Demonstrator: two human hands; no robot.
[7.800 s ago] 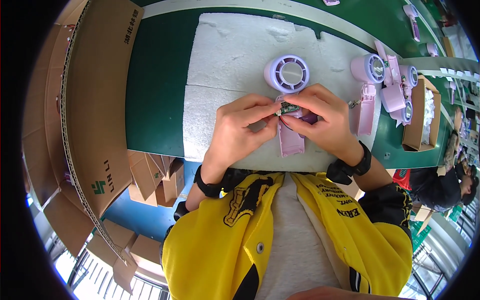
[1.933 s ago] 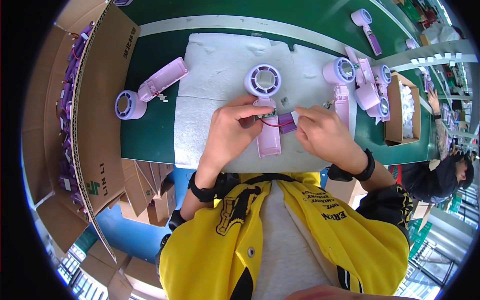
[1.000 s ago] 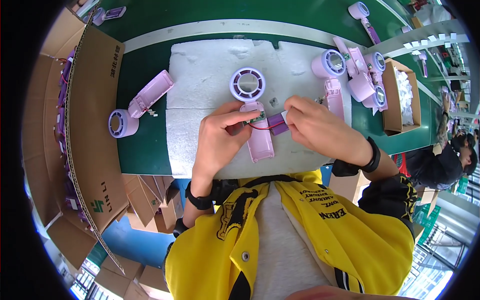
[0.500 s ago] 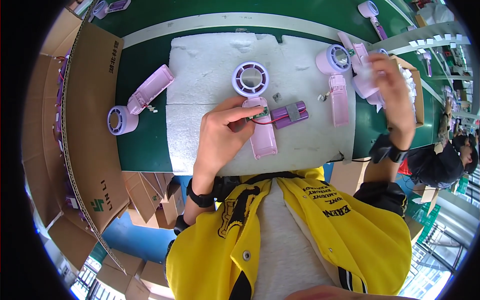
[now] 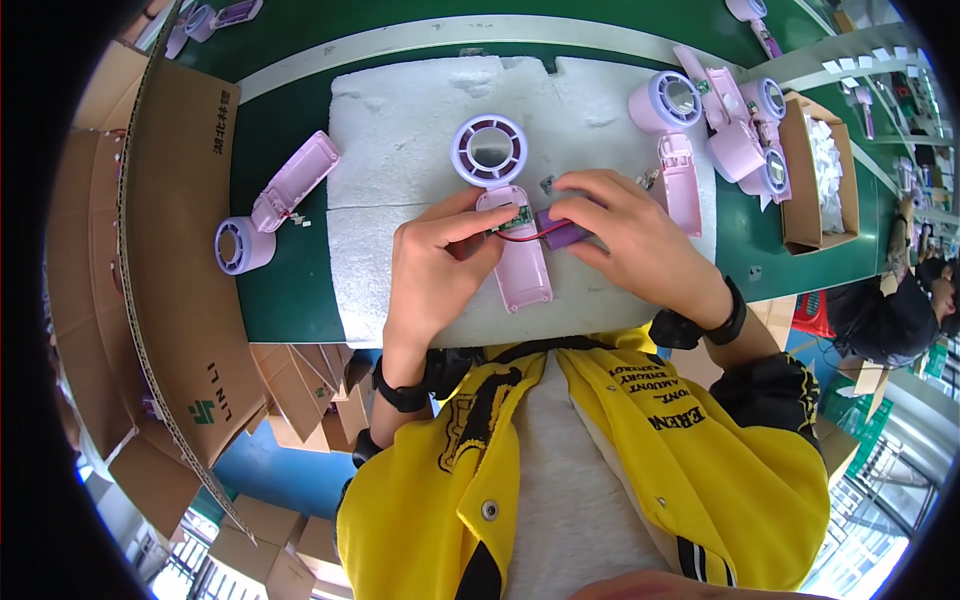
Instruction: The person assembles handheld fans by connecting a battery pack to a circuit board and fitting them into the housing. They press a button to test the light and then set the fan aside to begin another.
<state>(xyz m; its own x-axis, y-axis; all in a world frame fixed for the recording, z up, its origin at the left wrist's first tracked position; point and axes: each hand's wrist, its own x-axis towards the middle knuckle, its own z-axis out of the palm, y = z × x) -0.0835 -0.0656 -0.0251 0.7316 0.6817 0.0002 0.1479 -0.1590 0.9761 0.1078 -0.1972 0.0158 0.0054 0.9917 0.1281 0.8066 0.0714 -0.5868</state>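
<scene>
A handheld fan [image 5: 527, 278] lies opened on the white foam sheet [image 5: 385, 270], its pink handle shell toward me and its round purple-rimmed head [image 5: 490, 150] away from me. My left hand [image 5: 440, 265] grips the handle's upper part, thumb and index finger at a small green circuit board [image 5: 517, 217]. Red and dark wires run from the board to a purple battery pack [image 5: 560, 234] right of the handle. My right hand [image 5: 640, 235] has its fingers closed around that pack and covers most of it.
Another opened fan [image 5: 246, 240] lies to the left on the green table. Several more fans [image 5: 735, 150] cluster at the right, near a carton [image 5: 797, 200] of white pieces. A tall cardboard box [image 5: 190, 260] borders the left side. Farther right sits another person [image 5: 880, 325].
My right hand has come from the fan cluster at the right to the battery pack and closed on it. My left hand stays on the fan handle.
</scene>
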